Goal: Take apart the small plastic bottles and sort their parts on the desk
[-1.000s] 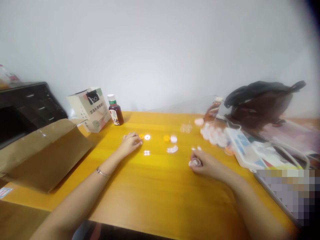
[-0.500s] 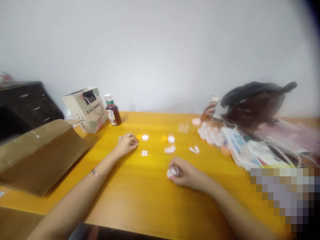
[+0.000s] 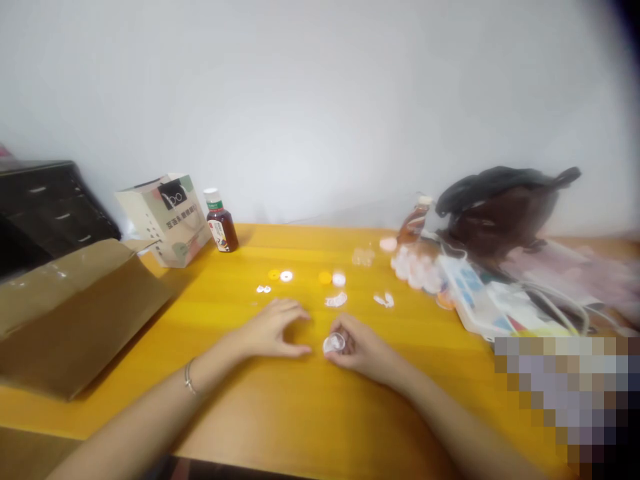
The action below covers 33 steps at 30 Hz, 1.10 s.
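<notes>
My right hand (image 3: pixel 357 347) is closed around a small clear round container (image 3: pixel 334 343), its round end turned toward the left. Just left of it, my left hand (image 3: pixel 277 330) hovers with thumb and fingers apart in a C shape, holding nothing visible. Beyond the left hand lie two small white pieces (image 3: pixel 263 289), a yellow disc (image 3: pixel 273 274) and a white ring-like disc (image 3: pixel 286 275). Farther right sit another yellow disc (image 3: pixel 325 278) and a white disc (image 3: pixel 339 280). Clear, thin pieces (image 3: pixel 336 300) and two whitish slivers (image 3: pixel 384 300) are in front of them.
At left stand an open cardboard box (image 3: pixel 95 313), a paper bag (image 3: pixel 183 227) and a dark-red bottle (image 3: pixel 221 227). On the right are a cola-coloured bottle (image 3: pixel 415 220), a cluster of pale round items (image 3: pixel 417 268), a white power strip (image 3: pixel 463 290) and a dark bag (image 3: pixel 505 207).
My left hand has moved right and nearer, from beside the left discs toward the container, and its fingers have spread. Two small white pieces now show where it was. My right hand keeps its hold.
</notes>
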Available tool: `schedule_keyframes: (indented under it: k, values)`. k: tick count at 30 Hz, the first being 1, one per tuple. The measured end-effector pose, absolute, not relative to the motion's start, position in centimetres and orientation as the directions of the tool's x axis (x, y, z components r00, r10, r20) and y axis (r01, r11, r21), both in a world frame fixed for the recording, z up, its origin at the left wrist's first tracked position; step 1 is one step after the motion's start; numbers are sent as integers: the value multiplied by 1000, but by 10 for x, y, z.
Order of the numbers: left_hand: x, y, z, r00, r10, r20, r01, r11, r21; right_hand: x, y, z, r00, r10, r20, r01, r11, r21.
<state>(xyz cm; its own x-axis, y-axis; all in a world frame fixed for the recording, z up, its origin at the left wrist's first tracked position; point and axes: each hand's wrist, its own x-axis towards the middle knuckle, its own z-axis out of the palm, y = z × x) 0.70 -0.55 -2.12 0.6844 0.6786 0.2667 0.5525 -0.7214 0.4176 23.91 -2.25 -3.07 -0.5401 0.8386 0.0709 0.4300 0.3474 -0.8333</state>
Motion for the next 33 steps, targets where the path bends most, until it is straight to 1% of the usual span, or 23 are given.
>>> schedule_keyframes:
  k: [2, 5, 12, 14, 17, 19, 20, 22, 26, 33]
  values:
    - [22, -15, -30, 707, 666, 240, 524, -720, 455, 235, -21, -37, -502, 859, 100, 426, 347, -836]
    - [40, -21, -43, 673, 699, 241, 535, -685, 494, 229, -20, -45, -465, 876, 131, 439, 356, -825]
    - [52, -19, -57, 551, 786, 281, 621, -611, 492, 221, -20, -56, -427, 879, 214, 490, 424, -762]
    - [53, -19, -58, 531, 799, 284, 624, -594, 507, 221, -21, -57, -386, 893, 233, 570, 429, -700]
    - [54, -20, -59, 510, 810, 288, 627, -580, 519, 221, -23, -54, -349, 903, 251, 713, 429, -555]
    - [56, -20, -60, 498, 818, 289, 632, -570, 526, 220, -24, -52, -358, 897, 258, 760, 441, -478]
    - [57, -20, -60, 494, 821, 287, 631, -565, 531, 220, -24, -51, -366, 893, 262, 767, 449, -458]
    - [58, -20, -61, 488, 825, 285, 624, -558, 547, 219, -25, -50, -377, 887, 269, 766, 461, -448]
    - [57, -18, -60, 488, 827, 278, 591, -548, 592, 217, -26, -49, -379, 889, 257, 757, 458, -467]
    - [56, -12, -56, 503, 839, 206, 549, -494, 674, 214, -23, -48, -345, 914, 214, 762, 406, -504]
